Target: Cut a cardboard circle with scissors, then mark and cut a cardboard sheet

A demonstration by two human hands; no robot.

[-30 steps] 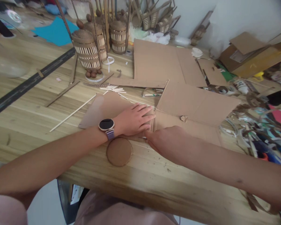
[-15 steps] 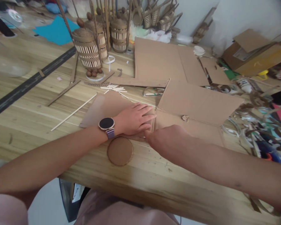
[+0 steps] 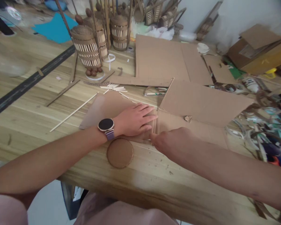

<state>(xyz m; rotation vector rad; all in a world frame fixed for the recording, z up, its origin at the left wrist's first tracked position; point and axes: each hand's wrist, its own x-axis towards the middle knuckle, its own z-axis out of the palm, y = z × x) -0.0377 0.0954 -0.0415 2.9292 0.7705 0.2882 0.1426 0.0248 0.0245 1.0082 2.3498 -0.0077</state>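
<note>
My left hand, with a watch on its wrist, lies flat with fingers stretched out on a brown cardboard sheet on the wooden table. My right hand rests at the sheet's near edge just right of the left fingertips, seen from the back with its fingers curled under; what they hold, if anything, is hidden. A round cardboard disc lies on the table right below the left wrist. A larger cardboard panel overlaps the sheet to the right.
Slatted wooden lantern-like baskets stand at the back left, with a long black strip and thin sticks nearby. A big flat cardboard lies behind. Scraps and tools crowd the right side. The table edge runs near my lap.
My right hand has slid slightly right along the sheet's near edge. The left hand stays flat in place. The view shifted a little.
</note>
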